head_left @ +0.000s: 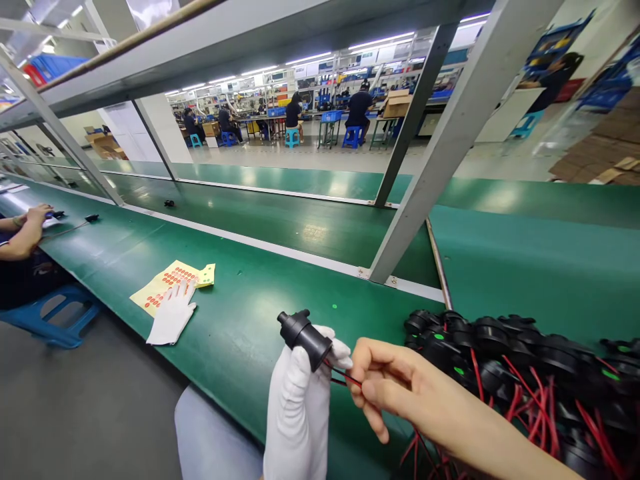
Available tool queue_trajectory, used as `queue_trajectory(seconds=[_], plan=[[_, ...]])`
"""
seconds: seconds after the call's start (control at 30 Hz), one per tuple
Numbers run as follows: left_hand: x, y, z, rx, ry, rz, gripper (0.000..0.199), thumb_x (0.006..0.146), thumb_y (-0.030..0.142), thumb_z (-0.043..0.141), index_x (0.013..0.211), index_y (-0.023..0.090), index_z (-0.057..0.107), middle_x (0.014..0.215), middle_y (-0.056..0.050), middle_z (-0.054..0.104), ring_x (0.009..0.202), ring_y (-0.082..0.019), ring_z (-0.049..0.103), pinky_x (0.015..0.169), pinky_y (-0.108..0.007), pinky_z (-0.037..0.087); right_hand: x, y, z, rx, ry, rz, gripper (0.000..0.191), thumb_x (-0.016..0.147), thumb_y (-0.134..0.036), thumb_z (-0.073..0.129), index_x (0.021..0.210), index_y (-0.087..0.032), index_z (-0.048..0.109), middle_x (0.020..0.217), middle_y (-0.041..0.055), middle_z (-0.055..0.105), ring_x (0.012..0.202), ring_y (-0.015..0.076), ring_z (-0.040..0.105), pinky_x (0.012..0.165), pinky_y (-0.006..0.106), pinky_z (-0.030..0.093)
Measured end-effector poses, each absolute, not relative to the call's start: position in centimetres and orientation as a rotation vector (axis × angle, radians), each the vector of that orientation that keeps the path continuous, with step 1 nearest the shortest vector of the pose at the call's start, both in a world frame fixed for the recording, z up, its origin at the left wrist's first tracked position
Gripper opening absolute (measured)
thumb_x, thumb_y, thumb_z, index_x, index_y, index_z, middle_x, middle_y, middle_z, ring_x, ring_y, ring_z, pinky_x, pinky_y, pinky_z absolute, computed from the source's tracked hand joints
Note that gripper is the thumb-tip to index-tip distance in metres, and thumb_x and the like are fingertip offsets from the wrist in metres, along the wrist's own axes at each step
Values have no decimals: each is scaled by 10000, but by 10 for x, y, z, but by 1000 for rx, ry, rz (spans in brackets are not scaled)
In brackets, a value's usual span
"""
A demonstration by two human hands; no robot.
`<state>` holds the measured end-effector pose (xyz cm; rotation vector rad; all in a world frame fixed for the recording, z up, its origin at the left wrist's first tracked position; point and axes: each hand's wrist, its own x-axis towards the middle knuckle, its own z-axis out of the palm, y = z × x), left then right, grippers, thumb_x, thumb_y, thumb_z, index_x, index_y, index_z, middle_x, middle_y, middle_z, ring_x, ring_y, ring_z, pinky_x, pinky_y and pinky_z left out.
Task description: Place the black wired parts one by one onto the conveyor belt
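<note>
A white glove covers my left hand (296, 407), which is wrapped round a small black pump (306, 337). The pump is tilted, its narrow spout up and to the left. Red and black wires (345, 379) come out of its lower end, and my bare right hand (390, 383) pinches them between thumb and fingers. To the right of that hand lies a heap of similar black pumps (493, 337) with red and black leads, some bearing green dots. The tips of my left fingers are partly hidden behind the pump.
An empty white glove (173, 317) lies partly over a yellow sticker sheet (163, 283) with red ovals on the green bench (240, 293). A slanted metal post (425, 180) rises behind my hands. A co-worker's arms (25, 233) rest at the far left.
</note>
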<state>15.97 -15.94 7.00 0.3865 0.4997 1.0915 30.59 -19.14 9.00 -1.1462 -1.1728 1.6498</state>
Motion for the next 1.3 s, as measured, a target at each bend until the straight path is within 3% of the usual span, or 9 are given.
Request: queue_trajectory(seconds=[0.23,0.53,0.73,1.1,1.3], plan=[[159,-163,70,362,504,1096,388,724,504,837,932,183,774,790,-35,707,781,-182,627,776,-299,475,304,-192,90,-1209,-1172,1616,93,810,-194,562,755,-214,489,621,-56,556,560,97,511,591,238,391],[160,-167,67,435,504,1130,379,754,519,803,917,180,758,775,-30,675,762,-168,581,761,-284,468,301,-190,94,-1216,-1144,1613,86,765,-151,539,737,-213,486,639,-58,535,579,105,498,596,244,375],[158,-162,55,429,327,1089,322,820,497,747,962,208,761,819,-35,709,771,-156,605,755,-262,493,300,-193,94,-1136,-1167,1563,111,848,-194,511,740,-208,489,698,-50,520,568,93,479,610,254,373],[158,-159,53,643,278,1156,344,818,514,732,930,190,758,784,-50,648,738,-177,574,749,-312,516,299,-191,104,-1218,-1217,1590,70,746,-165,505,708,-216,476,657,-48,482,632,123,458,616,255,358],[157,-157,53,470,243,1125,306,853,468,718,954,182,762,825,-49,705,794,-166,628,776,-263,526,299,-192,96,-1146,-1183,1613,70,771,-158,503,732,-212,479,706,-42,503,624,110,469,627,256,379]])
